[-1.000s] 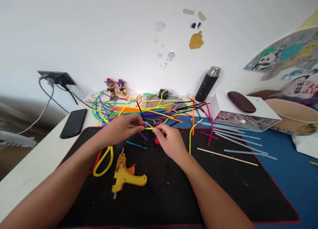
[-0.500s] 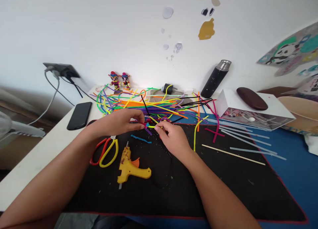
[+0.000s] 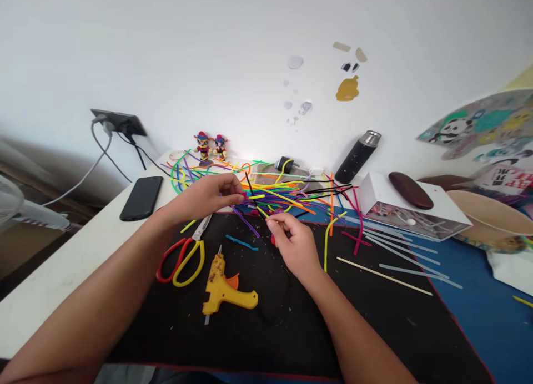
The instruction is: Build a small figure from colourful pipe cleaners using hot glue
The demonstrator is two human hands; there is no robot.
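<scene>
My left hand (image 3: pixel 208 197) is raised a little above the black mat (image 3: pixel 375 328), fingers pinched on a small multicoloured bundle of pipe cleaners (image 3: pixel 249 200) with black, purple and yellow ends sticking out. My right hand (image 3: pixel 291 242) pinches a yellow pipe cleaner end (image 3: pixel 263 212) just right of that bundle. Behind both hands lies a big pile of coloured pipe cleaners (image 3: pixel 283 187). A short blue pipe cleaner piece (image 3: pixel 242 243) lies on the mat between my wrists.
Red-and-yellow scissors (image 3: pixel 185 255) and a yellow glue gun (image 3: pixel 225 289) lie on the mat. A black phone (image 3: pixel 141 198), two small figures (image 3: pixel 211 145), a black flask (image 3: pixel 358 157), a white box (image 3: pixel 410 206) and clear glue sticks (image 3: pixel 408 251) surround it.
My left hand has lifted the bundle slightly up and back toward the pile. My right hand stays pinched close beside it. The camera view shifted.
</scene>
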